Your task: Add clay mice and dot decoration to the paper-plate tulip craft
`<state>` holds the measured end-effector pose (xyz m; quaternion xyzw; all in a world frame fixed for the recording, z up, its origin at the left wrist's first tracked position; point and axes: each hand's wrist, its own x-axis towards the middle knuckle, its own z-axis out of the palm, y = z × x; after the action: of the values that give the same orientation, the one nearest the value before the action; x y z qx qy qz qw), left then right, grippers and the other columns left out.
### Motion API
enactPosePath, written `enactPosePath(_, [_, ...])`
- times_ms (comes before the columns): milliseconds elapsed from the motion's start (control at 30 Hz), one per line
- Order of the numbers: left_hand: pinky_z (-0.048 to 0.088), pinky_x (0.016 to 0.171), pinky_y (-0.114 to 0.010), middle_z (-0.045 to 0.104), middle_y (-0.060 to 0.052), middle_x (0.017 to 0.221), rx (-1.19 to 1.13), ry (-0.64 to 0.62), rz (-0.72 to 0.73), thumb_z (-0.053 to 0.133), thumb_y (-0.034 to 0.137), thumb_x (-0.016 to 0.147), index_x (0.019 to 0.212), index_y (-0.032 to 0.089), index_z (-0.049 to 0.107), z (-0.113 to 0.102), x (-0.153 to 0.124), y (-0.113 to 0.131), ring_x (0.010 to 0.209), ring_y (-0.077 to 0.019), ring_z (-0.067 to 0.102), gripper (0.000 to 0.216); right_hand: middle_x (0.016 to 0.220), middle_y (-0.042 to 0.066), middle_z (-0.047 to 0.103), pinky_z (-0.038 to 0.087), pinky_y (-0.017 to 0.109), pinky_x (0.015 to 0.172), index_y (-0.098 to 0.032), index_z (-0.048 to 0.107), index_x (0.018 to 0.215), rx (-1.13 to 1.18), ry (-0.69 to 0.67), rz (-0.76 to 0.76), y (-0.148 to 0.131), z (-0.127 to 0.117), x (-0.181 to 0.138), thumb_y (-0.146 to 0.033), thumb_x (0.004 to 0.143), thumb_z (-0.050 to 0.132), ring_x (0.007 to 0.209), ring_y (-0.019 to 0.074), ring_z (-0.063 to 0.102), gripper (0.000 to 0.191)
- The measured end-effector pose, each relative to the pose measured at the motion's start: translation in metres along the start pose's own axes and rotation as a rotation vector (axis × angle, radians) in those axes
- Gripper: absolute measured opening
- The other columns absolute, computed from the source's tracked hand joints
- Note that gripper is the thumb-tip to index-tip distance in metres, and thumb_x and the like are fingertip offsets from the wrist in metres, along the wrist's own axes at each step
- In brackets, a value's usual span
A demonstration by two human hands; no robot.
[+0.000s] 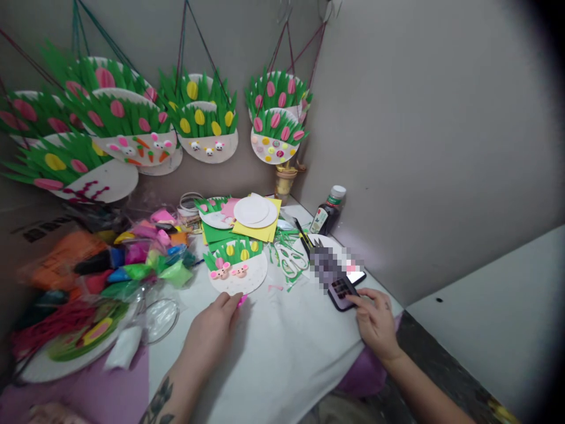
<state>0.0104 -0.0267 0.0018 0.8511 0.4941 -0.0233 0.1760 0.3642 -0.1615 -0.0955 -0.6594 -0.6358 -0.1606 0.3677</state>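
My left hand (216,324) rests low over the table with its fingers curled. A small bright pink piece (242,301), which looks like modelling clay, shows at its fingertips. Just beyond it lies a decorated paper-plate basket (242,277) with green paper grass, yellow and pink paper flowers and two pink animal faces. My right hand (377,324) reaches in from the right, index finger stretched onto the screen of a phone (342,294) and the other fingers partly bent. A second bright-screened device (356,277) lies beside the phone, partly blurred out.
Bags of coloured clay (132,256) crowd the left side. White paper discs (255,211) lie on yellow sheets (269,232) at the back. Scissors (318,241), a white cutout (291,262) and a dark bottle (327,212) stand or lie rightward. Plate baskets (209,144) hang on the wall.
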Motion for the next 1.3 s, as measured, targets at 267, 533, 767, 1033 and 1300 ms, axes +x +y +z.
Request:
enactPosePath(267, [0.043, 0.07, -0.029, 0.062, -0.007, 0.104, 0.026, 0.021, 0.074, 0.027, 0.031, 0.097, 0.123, 0.023, 0.056, 0.002, 0.0, 0.0, 0.088, -0.021, 0.064, 0.039, 0.12, 0.009, 0.051, 0.038, 0.052, 0.093, -0.026, 0.068, 0.108, -0.033, -0.107, -0.094, -0.002, -0.003, 0.003, -0.029, 0.088, 0.044, 0.11, 0.0297, 0.045, 0.032])
enactPosePath(533, [0.043, 0.069, -0.03, 0.062, -0.007, 0.102, 0.031, 0.022, 0.073, 0.028, 0.031, 0.097, 0.123, 0.024, 0.056, 0.004, -0.001, -0.002, 0.086, -0.0217, 0.064, 0.039, 0.109, 0.01, 0.051, 0.04, 0.05, 0.087, -0.022, 0.068, 0.099, 0.097, -0.06, -0.173, -0.008, -0.009, -0.004, -0.028, 0.085, 0.044, 0.102, 0.0288, 0.048, 0.029])
enactPosePath(767, [0.044, 0.07, -0.03, 0.062, -0.007, 0.105, 0.043, 0.031, 0.083, 0.029, 0.029, 0.097, 0.125, 0.024, 0.055, 0.008, 0.002, -0.003, 0.088, -0.0215, 0.064, 0.038, 0.115, 0.011, 0.051, 0.039, 0.052, 0.089, -0.022, 0.066, 0.112, 0.076, -0.125, -0.219, -0.006, -0.006, -0.004, -0.028, 0.087, 0.044, 0.106, 0.0301, 0.046, 0.034])
enactPosePath(1033, [0.045, 0.07, -0.03, 0.063, -0.007, 0.104, 0.033, 0.03, 0.089, 0.029, 0.029, 0.096, 0.124, 0.024, 0.056, 0.007, 0.0, -0.004, 0.086, -0.022, 0.065, 0.039, 0.106, 0.01, 0.051, 0.041, 0.05, 0.085, -0.022, 0.067, 0.106, 0.111, -0.042, -0.176, -0.004, -0.006, -0.008, -0.023, 0.084, 0.045, 0.099, 0.0277, 0.049, 0.031])
enactPosePath(1300, [0.046, 0.071, -0.031, 0.063, -0.008, 0.106, 0.025, 0.023, 0.082, 0.03, 0.028, 0.096, 0.125, 0.024, 0.056, 0.006, 0.0, -0.003, 0.087, -0.0226, 0.065, 0.039, 0.108, 0.011, 0.05, 0.04, 0.05, 0.086, -0.021, 0.062, 0.113, 0.115, -0.104, -0.194, -0.002, -0.008, -0.008, -0.027, 0.087, 0.042, 0.101, 0.0281, 0.048, 0.034])
